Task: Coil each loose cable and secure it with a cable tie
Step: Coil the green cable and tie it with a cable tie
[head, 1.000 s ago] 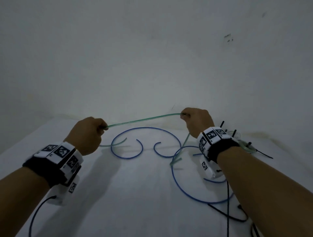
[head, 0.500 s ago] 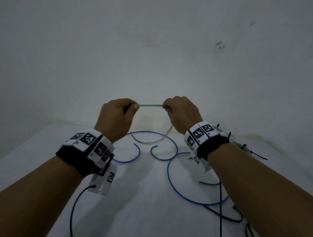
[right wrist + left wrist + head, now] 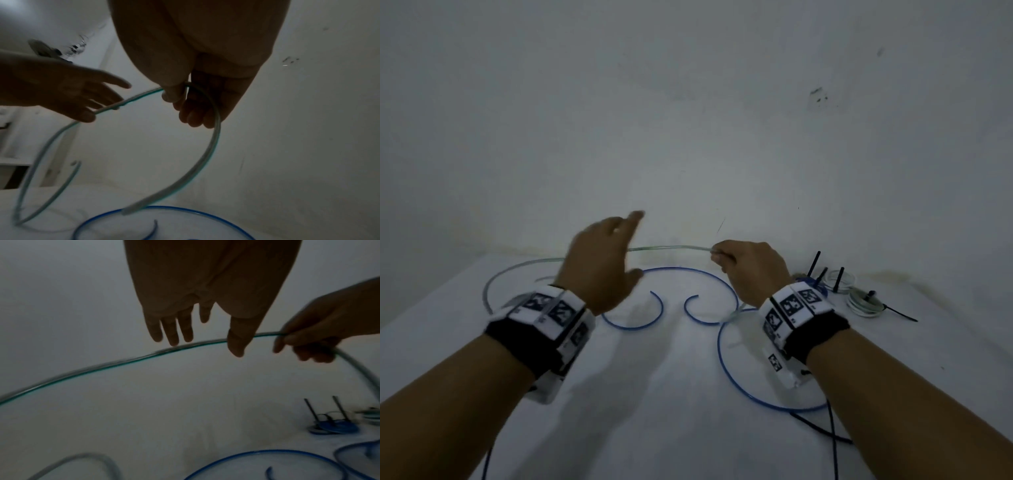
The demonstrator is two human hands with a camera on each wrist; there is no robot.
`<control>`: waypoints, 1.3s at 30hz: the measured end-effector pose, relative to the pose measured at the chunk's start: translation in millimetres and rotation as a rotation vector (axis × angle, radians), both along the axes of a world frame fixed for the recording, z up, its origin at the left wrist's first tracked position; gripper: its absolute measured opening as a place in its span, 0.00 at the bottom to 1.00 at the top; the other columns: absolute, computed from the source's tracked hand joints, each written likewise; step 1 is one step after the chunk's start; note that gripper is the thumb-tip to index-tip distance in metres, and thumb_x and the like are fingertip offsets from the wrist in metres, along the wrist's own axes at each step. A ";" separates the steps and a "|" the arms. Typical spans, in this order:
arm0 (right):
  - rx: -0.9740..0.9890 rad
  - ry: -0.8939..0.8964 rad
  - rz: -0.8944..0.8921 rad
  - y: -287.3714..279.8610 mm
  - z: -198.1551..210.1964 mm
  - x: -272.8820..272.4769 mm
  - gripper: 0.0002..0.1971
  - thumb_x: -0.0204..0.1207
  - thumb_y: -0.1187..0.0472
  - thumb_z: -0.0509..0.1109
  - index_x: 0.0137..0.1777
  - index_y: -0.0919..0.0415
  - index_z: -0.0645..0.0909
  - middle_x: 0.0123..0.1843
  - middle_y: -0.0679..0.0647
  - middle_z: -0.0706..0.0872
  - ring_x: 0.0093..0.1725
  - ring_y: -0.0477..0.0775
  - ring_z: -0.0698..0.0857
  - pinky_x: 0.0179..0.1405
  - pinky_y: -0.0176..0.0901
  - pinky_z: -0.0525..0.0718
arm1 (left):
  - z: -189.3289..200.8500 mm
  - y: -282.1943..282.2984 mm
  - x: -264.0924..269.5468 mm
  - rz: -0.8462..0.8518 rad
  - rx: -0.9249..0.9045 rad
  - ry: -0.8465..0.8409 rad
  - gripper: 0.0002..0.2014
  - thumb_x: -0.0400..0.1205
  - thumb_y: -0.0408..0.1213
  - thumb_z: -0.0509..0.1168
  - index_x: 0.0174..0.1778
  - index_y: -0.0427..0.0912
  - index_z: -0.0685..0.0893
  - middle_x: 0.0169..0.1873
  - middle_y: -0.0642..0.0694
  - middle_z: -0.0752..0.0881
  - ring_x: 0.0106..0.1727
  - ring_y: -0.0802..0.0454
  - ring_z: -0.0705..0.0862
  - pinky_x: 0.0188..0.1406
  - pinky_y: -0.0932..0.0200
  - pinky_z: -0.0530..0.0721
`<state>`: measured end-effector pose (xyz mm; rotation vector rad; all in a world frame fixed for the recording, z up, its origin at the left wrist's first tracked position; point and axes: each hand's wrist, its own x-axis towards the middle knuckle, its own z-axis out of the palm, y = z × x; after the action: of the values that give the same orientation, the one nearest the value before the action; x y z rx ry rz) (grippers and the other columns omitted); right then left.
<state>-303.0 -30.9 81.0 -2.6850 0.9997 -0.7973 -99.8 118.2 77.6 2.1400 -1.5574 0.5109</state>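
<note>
A pale green cable (image 3: 674, 247) hangs in an arc above the white table (image 3: 654, 428). My right hand (image 3: 750, 270) pinches it between thumb and fingers; in the right wrist view the cable (image 3: 207, 154) curves down from that right hand (image 3: 185, 100) to the table. To the left, my left hand (image 3: 602, 260) is spread with straight fingers, and in the left wrist view its fingertips (image 3: 174, 340) lie against the cable (image 3: 115, 365) without gripping it. The cable's left part sweeps down to the table (image 3: 493, 284). A loose blue cable (image 3: 726, 363) lies in curls below both hands.
Coiled cables bound with black ties (image 3: 866, 301) sit at the back right, near a blue coil (image 3: 337, 426) with upright tie tails. A black cable tie (image 3: 900, 313) sticks out sideways. The wall stands close behind the table. Black wrist-camera leads (image 3: 832, 442) trail at the front right.
Half a second ago both hands gripped the green cable close together. My left hand has let go, opened and moved left along it; my right hand keeps its hold and has dropped lower.
</note>
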 end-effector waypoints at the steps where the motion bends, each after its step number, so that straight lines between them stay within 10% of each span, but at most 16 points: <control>1: -0.019 0.019 0.016 6.8 -1.1 5.4 0.13 0.85 0.46 0.61 0.59 0.45 0.86 0.50 0.48 0.91 0.50 0.55 0.86 0.49 0.47 0.83 | 0.2 -5.0 -15.9 -0.067 0.030 0.012 0.42 0.75 0.51 0.73 0.82 0.54 0.58 0.71 0.45 0.76 0.64 0.42 0.80 0.63 0.46 0.80; 7: 0.061 -0.005 0.097 20.7 -5.4 10.5 0.12 0.83 0.45 0.61 0.50 0.46 0.84 0.40 0.47 0.88 0.40 0.51 0.85 0.42 0.50 0.84 | -9.0 -25.4 -37.6 -0.232 -0.172 0.222 0.11 0.85 0.45 0.63 0.56 0.49 0.88 0.42 0.46 0.90 0.45 0.45 0.86 0.46 0.54 0.80; 14: 0.366 0.007 0.145 18.8 -6.2 -9.9 0.07 0.82 0.55 0.68 0.49 0.55 0.86 0.41 0.52 0.89 0.39 0.50 0.88 0.40 0.41 0.87 | -9.3 -12.8 -13.5 -0.164 -0.151 0.204 0.10 0.85 0.43 0.62 0.50 0.48 0.88 0.39 0.51 0.86 0.41 0.52 0.83 0.44 0.58 0.78; 21: 0.796 -0.535 0.137 23.0 -3.3 0.0 0.06 0.82 0.65 0.68 0.51 0.68 0.83 0.41 0.65 0.88 0.35 0.59 0.90 0.44 0.56 0.92 | -15.4 0.3 -19.0 -0.296 0.051 0.515 0.21 0.75 0.29 0.68 0.59 0.58 0.82 0.43 0.57 0.86 0.32 0.62 0.80 0.36 0.68 0.77; 27: 0.998 -0.588 0.189 42.9 -10.4 9.0 0.08 0.83 0.69 0.66 0.56 0.75 0.80 0.44 0.70 0.87 0.35 0.59 0.90 0.38 0.46 0.92 | -16.1 -6.5 -28.0 -0.329 -0.228 0.787 0.08 0.75 0.39 0.76 0.49 0.48 0.89 0.36 0.52 0.91 0.35 0.61 0.86 0.37 0.68 0.82; 39: 0.525 -0.305 0.196 38.6 -28.4 8.0 0.13 0.83 0.52 0.68 0.63 0.50 0.88 0.53 0.49 0.92 0.49 0.46 0.88 0.58 0.55 0.88 | -15.6 -6.5 -38.0 -0.394 -0.100 0.896 0.05 0.78 0.36 0.73 0.49 0.44 0.86 0.33 0.44 0.91 0.34 0.58 0.88 0.31 0.71 0.77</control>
<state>-295.0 7.8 52.6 -2.0995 0.7318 -0.7478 -137.8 111.6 62.0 1.5532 -1.2980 -0.4461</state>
